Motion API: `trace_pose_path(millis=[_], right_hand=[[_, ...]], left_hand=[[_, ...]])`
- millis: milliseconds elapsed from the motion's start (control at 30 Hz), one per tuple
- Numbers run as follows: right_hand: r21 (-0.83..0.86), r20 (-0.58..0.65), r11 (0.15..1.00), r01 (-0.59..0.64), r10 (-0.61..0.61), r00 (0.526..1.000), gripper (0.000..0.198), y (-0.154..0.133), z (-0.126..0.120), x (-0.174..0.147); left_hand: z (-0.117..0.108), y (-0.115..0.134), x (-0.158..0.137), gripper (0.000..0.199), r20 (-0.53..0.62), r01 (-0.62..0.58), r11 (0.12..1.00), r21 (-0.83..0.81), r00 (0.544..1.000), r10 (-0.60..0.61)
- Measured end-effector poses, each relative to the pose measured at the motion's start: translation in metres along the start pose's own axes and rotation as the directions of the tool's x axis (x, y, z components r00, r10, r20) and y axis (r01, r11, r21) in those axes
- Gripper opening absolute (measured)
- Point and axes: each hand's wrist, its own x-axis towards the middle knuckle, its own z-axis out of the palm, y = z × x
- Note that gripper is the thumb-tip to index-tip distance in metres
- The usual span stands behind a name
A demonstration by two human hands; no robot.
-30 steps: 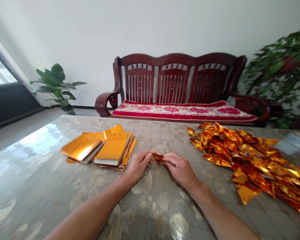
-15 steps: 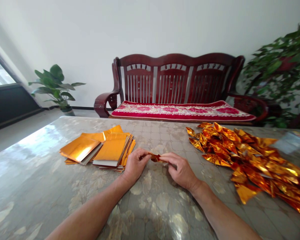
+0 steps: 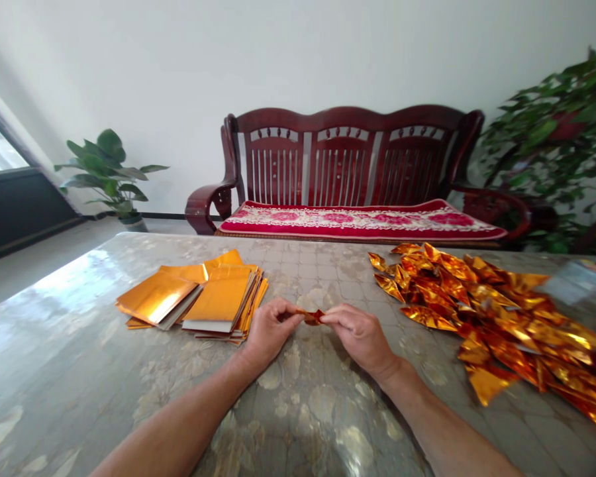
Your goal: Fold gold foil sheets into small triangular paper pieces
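Note:
Between my two hands is a small folded piece of gold foil paper, its ends hidden by my fingers. My left hand pinches its left end between thumb and fingers. The right end is pinched by my right hand, thumb below and fingers above. Just left of my left hand lies a stack of flat gold foil sheets, with grey-white undersides showing at some edges. To the right is a heap of folded gold foil pieces, pointed and crumpled in shape.
A patterned, glossy cover lies on the table. At its right edge sits a clear plastic bag. Beyond the table stands a dark red wooden bench with a red floral cushion. Potted plants flank the bench.
My right thumb has come up against the fingers, so the right hand now pinches the foil piece more closely. The piece has shifted slightly right. The stack and heap look the same.

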Motion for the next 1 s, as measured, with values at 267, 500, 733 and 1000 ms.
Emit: trace_pose_path(millis=[267, 500, 733, 1000], right_hand=[[-0.092, -0.045, 0.995, 0.035, -0.040, 0.998, 0.020, -0.003, 0.000, 0.003], [0.002, -0.150, 0.970, -0.244, 0.241, 0.959, 0.017, -0.011, 0.016, 0.003], [0.312, -0.113, 0.838, -0.447, 0.500, 0.859, 0.013, -0.010, 0.026, 0.006], [0.412, -0.185, 0.823, -0.391, 0.496, 0.849, 0.013, -0.008, 0.019, 0.009]], left_hand=[[-0.004, 0.005, -0.006, 0.012, -0.042, -0.219, 0.966, 0.139, 0.973, 0.226], [-0.008, 0.015, -0.013, 0.013, 0.052, -0.485, 0.796, 0.363, 0.863, 0.502], [-0.005, 0.020, -0.016, 0.015, 0.178, -0.602, 0.693, 0.396, 0.791, 0.585], [-0.003, 0.022, -0.017, 0.012, 0.034, -0.399, 0.908, 0.132, 0.917, 0.398]])
